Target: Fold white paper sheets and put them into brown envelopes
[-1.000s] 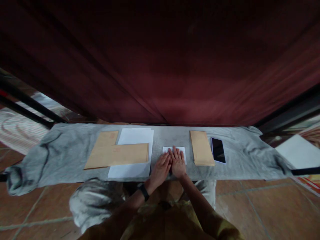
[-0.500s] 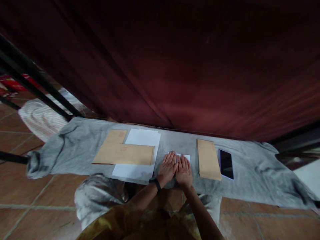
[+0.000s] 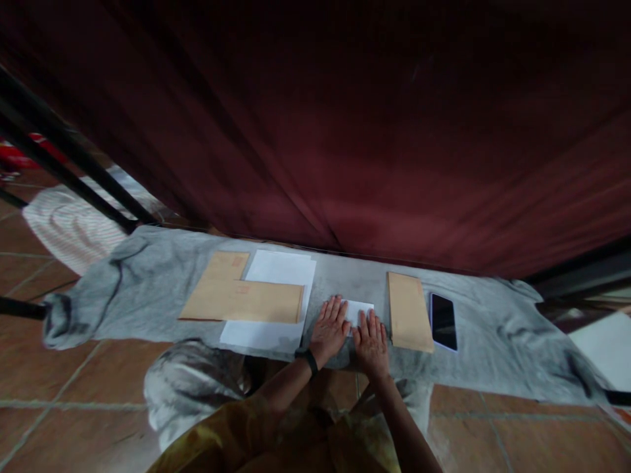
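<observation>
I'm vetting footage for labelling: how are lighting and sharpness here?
Head view: dim, the dark red cloth nearly black toward the top; head view: the small white paper shows pale without glare; head view: red print on the brown envelopes at left is too soft to read.

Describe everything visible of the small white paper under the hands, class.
The small white paper looks plain and straight-edged; folds cannot be made out. It lies flat on grey cloth, left of a brown envelope. The left hand covers part of its left side; the right hand covers part of its lower right.
</observation>
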